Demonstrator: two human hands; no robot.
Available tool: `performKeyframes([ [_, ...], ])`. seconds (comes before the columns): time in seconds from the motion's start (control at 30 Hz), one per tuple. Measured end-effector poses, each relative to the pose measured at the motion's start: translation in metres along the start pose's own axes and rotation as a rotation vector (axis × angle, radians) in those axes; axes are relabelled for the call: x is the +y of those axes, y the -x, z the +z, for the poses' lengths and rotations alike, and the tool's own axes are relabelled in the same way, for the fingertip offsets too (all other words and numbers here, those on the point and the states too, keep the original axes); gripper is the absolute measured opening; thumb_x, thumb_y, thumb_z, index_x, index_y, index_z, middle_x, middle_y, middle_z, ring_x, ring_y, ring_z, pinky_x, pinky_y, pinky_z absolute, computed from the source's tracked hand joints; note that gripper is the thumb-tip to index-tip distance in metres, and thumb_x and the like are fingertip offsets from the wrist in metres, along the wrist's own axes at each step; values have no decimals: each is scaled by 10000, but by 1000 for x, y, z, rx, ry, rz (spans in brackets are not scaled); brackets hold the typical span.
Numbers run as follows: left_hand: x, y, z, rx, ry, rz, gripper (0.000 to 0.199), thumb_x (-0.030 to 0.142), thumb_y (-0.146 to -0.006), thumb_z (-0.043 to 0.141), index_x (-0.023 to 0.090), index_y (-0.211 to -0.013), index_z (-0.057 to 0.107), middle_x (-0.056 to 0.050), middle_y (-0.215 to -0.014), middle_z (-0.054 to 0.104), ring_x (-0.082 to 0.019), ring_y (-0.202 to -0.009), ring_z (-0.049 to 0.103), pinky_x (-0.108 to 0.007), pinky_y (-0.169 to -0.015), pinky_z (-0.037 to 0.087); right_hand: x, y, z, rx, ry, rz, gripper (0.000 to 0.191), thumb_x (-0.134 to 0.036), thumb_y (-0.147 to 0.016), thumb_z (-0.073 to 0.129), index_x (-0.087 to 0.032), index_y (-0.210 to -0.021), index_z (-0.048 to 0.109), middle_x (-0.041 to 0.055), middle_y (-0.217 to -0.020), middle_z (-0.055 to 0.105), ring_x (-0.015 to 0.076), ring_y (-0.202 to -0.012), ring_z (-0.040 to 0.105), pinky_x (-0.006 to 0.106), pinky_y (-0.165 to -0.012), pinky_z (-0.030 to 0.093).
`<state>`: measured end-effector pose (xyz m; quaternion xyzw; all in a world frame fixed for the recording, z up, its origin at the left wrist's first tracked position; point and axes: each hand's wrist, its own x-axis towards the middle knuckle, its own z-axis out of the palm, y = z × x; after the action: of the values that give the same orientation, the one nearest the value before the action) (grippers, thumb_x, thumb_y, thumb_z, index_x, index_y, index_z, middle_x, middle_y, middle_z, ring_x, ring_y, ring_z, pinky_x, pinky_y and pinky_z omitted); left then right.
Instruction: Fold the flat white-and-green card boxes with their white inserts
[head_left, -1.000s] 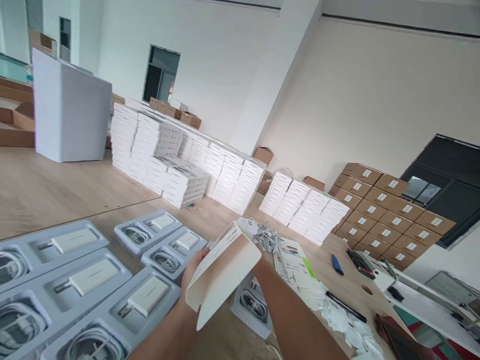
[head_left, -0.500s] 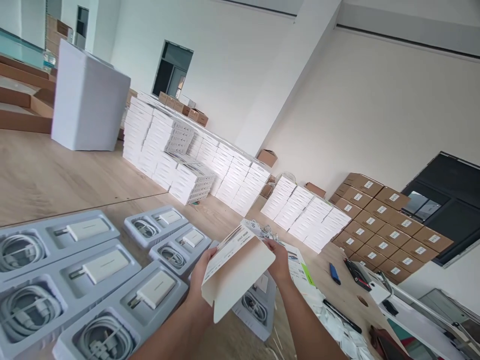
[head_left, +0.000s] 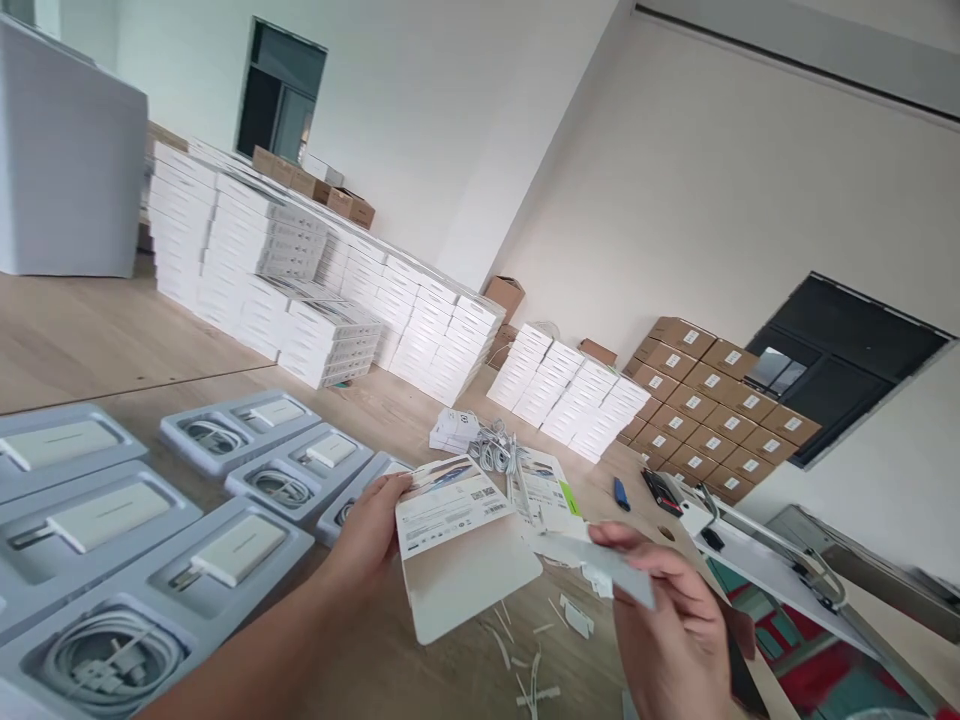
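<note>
My left hand (head_left: 373,527) grips the left edge of a white printed box (head_left: 469,570), whose open flap faces me. On its upper panel are a blue picture and small print. My right hand (head_left: 664,600), right of the box, pinches a thin pale strip (head_left: 600,560), blurred by motion; whether the strip touches the box I cannot tell. Left of my hands lie several grey trays (head_left: 247,570), each with a white charger (head_left: 238,548) and a coiled white cable (head_left: 112,655).
White boxes (head_left: 427,330) stand in long stacks across the table (head_left: 82,340). Behind the box are bundled cables (head_left: 499,447) and a printed sheet (head_left: 541,480). White scraps (head_left: 576,615) lie near my right hand. A blue object (head_left: 621,494) and brown cartons (head_left: 705,410) are to the right.
My right hand has let go of the box, moved right and now holds a pale strip. My left hand has turned the box so its printed panel shows. The view has shifted right.
</note>
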<state>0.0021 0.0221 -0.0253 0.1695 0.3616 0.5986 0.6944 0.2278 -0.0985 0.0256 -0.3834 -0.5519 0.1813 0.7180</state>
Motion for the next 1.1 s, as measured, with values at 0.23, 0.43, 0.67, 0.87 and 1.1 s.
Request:
performKeyframes([
  [0.23,-8,-1,0,-61,-150,21,56,223,-759,671,188,-792,642,-39,-707,713,-207,-592,686,-270,-496,525,-6,9,23,-481,534,-214,294,-76,-837,515,-275,-957,695,57,-1301,579,254,-1293,454,451,-1050,405],
  [0.43,-6,-5,-3,-41,-157,34,79,236,-766,666,180,-815,638,-46,-733,719,-208,-618,700,-246,-479,515,-10,4,17,-435,568,-184,237,-128,-873,485,-272,-901,672,48,-1286,574,248,-1303,431,455,-1068,381],
  [0.67,-7,-10,-3,-32,-101,23,46,199,-781,637,169,-815,630,-59,-729,721,-201,-605,702,-259,-499,542,-13,7,20,-427,575,-177,211,-143,-856,491,-259,-842,668,51,-1287,580,275,-1318,418,470,-1062,382],
  [0.87,-7,-9,-2,-23,-105,39,29,199,-806,618,171,-798,617,-73,-744,729,-211,-609,702,-281,-506,555,-7,11,27,-431,629,-200,243,-151,-880,495,-277,-937,695,48,-1348,537,281,-1344,385,499,-1074,376],
  [1.1,3,-8,0,43,-47,110,66,197,-851,604,171,-794,623,-44,-711,722,-176,-579,689,-242,-486,548,26,14,27,-474,662,6,516,-147,-914,426,-318,-1399,461,26,-1501,399,221,-1389,365,431,-1142,343],
])
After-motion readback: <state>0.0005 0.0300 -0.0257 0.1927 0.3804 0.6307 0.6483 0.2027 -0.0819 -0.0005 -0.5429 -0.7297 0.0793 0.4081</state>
